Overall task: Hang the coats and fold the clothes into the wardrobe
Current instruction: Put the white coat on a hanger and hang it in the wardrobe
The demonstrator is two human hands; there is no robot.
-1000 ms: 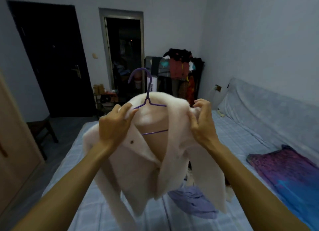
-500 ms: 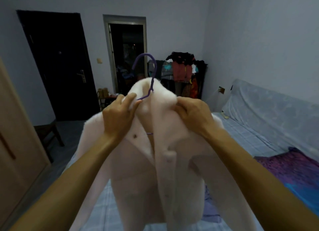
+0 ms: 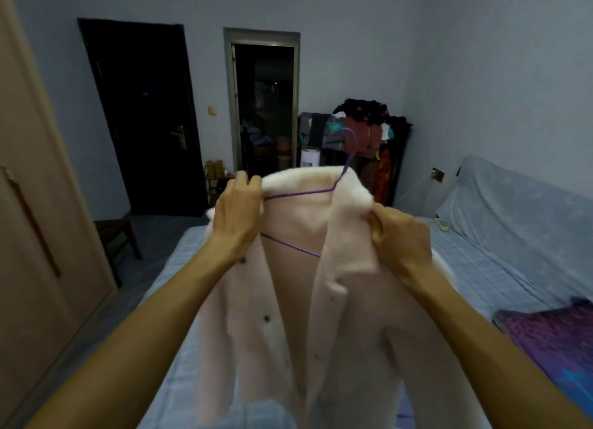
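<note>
A pale pink fuzzy coat (image 3: 305, 316) hangs in front of me over the bed, draped on a thin purple wire hanger (image 3: 340, 184) whose hook sticks up above the collar. My left hand (image 3: 236, 215) pinches the coat's left collar and shoulder where the hanger wire runs under it. My right hand (image 3: 401, 239) grips the right lapel and shoulder. The coat's front is open, with dark buttons showing down one edge. The wooden wardrobe (image 3: 35, 236) stands at the left, its door closed.
A bed with a blue checked sheet (image 3: 481, 268) lies below the coat, with a purple and blue blanket (image 3: 552, 342) at the right. A rack piled with clothes (image 3: 365, 133) stands at the far wall beside an open doorway (image 3: 263, 107). A dark stool (image 3: 115, 236) sits near the wardrobe.
The coat has shifted right and spread wider on the hanger. My hands have moved apart, left on the collar, right lower on the lapel. The view has turned left, showing more wardrobe.
</note>
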